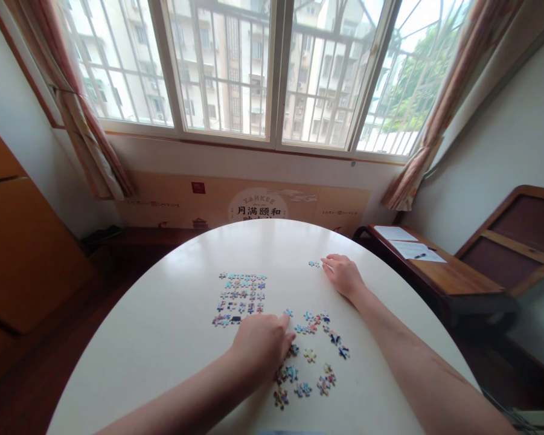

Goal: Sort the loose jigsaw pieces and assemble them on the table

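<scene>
Barred windows (pixel 275 78) are lighting the room, and tied-back curtains (pixel 84 130) are hanging at both ends of them. Below, a beige printed panel (pixel 163 202) is running along the wall. At the right, a low wooden table (pixel 473 278) is bearing papers (pixel 414 251). Directly before you, a round white table (pixel 163 350) is supporting jigsaw pieces in three groups. Rows of pieces (pixel 243 295) are lying left of centre, roughly aligned; a loose scatter (pixel 310 355) is lying nearer to you, right of centre; a small pair of pieces (pixel 314 264) is lying apart, farther back. Your left hand (pixel 262 341) is resting between the rows and the scatter, back uppermost, with its fingers curling inward in a narrow posture; the hand is hiding its own grip, so you cannot tell whether it is holding a piece. Your right hand (pixel 343 273) is extending its fingertips to the right-hand end of the pair, palm facing down; whether the fingers are pinching that piece or merely touching it, you cannot tell.
</scene>
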The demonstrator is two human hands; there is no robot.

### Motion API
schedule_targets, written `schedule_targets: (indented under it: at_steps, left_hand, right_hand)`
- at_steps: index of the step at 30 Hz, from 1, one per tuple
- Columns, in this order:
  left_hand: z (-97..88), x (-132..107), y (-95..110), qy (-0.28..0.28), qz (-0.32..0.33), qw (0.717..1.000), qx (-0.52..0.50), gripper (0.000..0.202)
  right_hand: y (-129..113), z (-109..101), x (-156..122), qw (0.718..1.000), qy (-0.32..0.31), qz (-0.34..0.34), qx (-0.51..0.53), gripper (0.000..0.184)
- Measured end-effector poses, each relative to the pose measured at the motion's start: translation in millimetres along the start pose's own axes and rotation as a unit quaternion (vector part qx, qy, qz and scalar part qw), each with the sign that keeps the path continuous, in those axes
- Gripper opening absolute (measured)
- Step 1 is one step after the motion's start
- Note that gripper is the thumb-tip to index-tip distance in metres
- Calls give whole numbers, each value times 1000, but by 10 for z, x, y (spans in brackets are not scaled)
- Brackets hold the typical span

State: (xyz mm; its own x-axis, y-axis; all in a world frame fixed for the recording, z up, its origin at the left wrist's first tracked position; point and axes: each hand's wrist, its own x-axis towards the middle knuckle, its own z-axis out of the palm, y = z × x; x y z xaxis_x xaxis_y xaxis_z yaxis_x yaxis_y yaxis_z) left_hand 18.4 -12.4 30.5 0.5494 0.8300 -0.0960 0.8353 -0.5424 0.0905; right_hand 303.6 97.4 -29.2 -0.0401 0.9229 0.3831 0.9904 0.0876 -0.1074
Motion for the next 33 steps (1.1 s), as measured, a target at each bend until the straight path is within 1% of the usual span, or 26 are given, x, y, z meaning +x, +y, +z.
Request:
schedule_targets:
  at_steps: [4,10,17,24,28,33]
  left_hand:
    - [-6,7,2,0,-2,1000,-3,32]
    - [-7,3,5,-7,-3,1000,-1,32]
    - [-3,3,-4,0,-2,1000,-5,31]
    - [6,2,-11,-1,-2,1000,-12,32]
    - [-20,3,-7,-12,-6,1000,-7,33]
    - [-40,2,4,-10,1,1000,-10,34]
  right_hand:
    - [-38,22,-9,1000,-6,-12,-3,31]
    - [48,64,9,1000,-18,-16,-4,31]
    - [47,36,4,1000,-12,-22,1,30]
    - [75,49,7,1000,17,17,4,31]
    - [111,75,5,999,17,26,9,30]
    - [124,78,-5,1000,9,23,20,29]
